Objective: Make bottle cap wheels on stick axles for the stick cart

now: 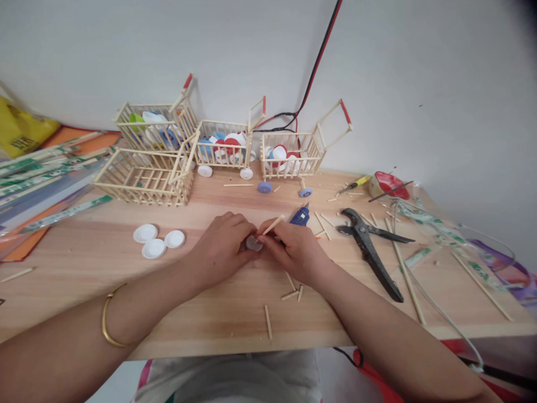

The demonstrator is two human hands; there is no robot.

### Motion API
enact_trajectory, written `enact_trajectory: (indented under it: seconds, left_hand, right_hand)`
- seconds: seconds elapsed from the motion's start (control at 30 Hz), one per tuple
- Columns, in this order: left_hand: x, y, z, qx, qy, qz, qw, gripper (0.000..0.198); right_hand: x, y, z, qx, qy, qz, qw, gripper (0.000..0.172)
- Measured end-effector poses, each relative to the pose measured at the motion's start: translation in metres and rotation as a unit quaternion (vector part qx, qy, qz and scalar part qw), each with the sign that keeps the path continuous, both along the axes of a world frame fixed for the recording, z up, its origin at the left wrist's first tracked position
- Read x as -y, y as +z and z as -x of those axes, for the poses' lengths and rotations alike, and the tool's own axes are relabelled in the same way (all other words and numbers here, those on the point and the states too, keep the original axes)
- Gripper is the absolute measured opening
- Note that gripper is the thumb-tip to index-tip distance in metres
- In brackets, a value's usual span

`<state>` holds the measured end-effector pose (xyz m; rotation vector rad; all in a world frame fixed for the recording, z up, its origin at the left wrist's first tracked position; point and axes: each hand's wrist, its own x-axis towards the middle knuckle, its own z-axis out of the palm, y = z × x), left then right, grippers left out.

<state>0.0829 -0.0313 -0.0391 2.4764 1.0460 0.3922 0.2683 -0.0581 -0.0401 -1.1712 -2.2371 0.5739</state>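
Observation:
My left hand (222,246) and my right hand (293,249) meet at the middle of the wooden table (235,319). The left fingers pinch a small pale bottle cap (253,243). The right fingers pinch a short wooden stick (272,225) whose lower end touches the cap. A blue glue gun (300,215) lies just behind my right hand. Three white caps (158,240) lie to the left of my left hand.
Several stick-built carts (293,148) with caps inside stand along the wall, plus a bare stick frame (145,179). Black pliers (369,246) lie at the right beside long sticks (405,271). Packs of chopsticks (37,168) lie at the left. Short stick offcuts (289,294) litter the front.

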Motion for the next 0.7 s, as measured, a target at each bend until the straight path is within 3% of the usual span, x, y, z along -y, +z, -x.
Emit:
enact_trajectory:
  seconds: [0.57,0.7]
  left_hand:
    - [-0.002,-0.003,0.0,-0.007,0.011,-0.01,1.0,0.014]
    - [-0.006,0.004,0.006,0.037,-0.007,0.034,0.999,0.019]
  right_hand:
    - [0.0,0.014,0.014,0.087,-0.011,0.05,0.995,0.01]
    - [-0.001,0.015,0.014,0.095,-0.013,0.034,0.995,0.009]
